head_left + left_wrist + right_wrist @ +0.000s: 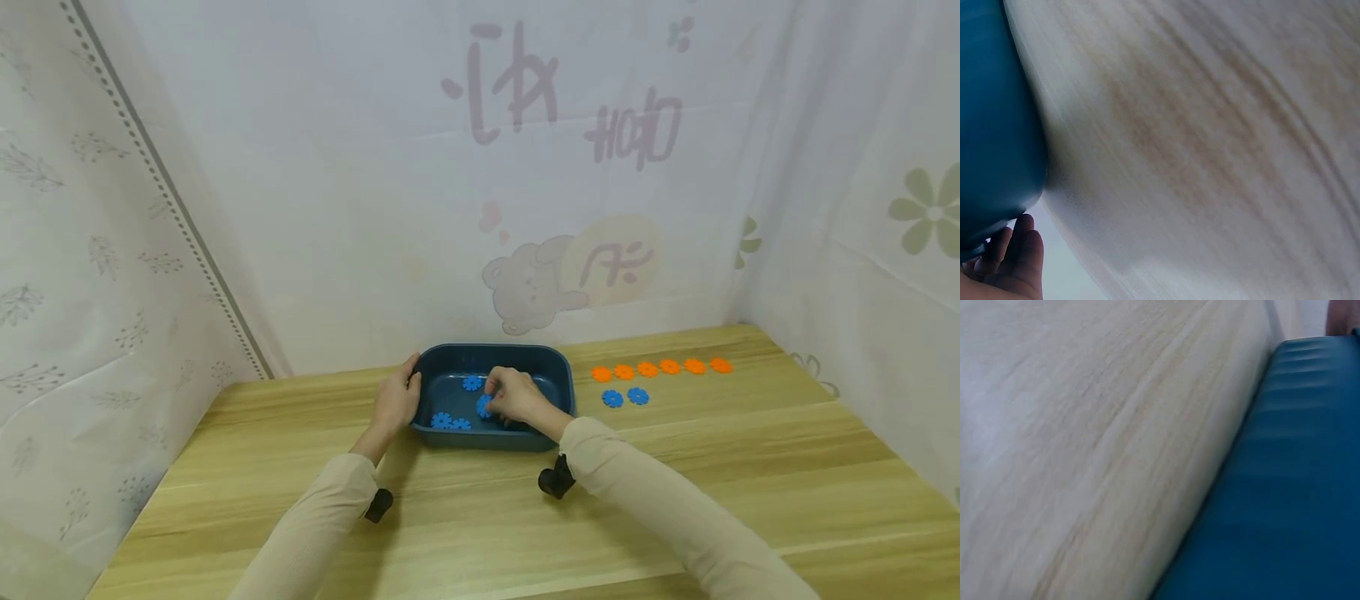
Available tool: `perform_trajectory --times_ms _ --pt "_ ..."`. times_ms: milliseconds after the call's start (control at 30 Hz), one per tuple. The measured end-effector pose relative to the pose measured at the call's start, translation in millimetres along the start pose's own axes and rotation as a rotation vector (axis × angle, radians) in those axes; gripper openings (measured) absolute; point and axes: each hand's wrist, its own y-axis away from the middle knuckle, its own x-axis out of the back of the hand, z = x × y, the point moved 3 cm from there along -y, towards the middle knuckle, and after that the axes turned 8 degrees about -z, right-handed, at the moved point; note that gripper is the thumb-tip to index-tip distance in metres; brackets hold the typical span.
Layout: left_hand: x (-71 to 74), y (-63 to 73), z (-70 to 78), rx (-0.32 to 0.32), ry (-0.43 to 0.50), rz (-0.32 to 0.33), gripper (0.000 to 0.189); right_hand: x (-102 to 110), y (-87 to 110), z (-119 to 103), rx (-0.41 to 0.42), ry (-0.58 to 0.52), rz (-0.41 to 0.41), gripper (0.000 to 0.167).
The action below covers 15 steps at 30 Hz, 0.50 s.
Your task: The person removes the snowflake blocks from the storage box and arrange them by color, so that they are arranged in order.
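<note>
A dark blue plastic tub (pixel 487 439) stands on the wooden table. My left hand (pixel 397 397) grips its left side, the thumb at the rim; in the left wrist view the fingers (pixel 1027 256) of that hand lie along the outer wall. Inside the tub, my right hand (pixel 517 395) pinches a blue snowflake disc (pixel 482 407) between thumb and fingertips. One blue disc (pixel 472 383) lies behind it on the tub floor, and two more blue discs (pixel 442 421) lie at the front left. The right wrist view shows mostly the tub's outer wall (pixel 1285 487).
To the tub's right, several orange snowflake discs (pixel 647 369) form a row on the table (pixel 465 533). Two blue discs (pixel 625 397) lie side by side in front of that row. Patterned cloth (pixel 337 208) hangs behind the table and at both sides.
</note>
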Motion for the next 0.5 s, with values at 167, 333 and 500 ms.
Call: perform_trajectory --times_ms 167,333,500 --pt "-0.1 -1.4 -2.1 -0.005 0.001 0.003 0.044 12 9.6 -2 -0.011 -0.052 0.027 0.016" --pt "-0.6 -1.4 -2.1 -0.003 -0.004 -0.007 0.044 26 20.7 -2 0.018 -0.087 0.044 0.016" --pt "-0.8 -1.5 -0.9 -0.012 -0.004 -0.003 0.043 42 28.7 2 0.052 -0.131 0.075 0.015"
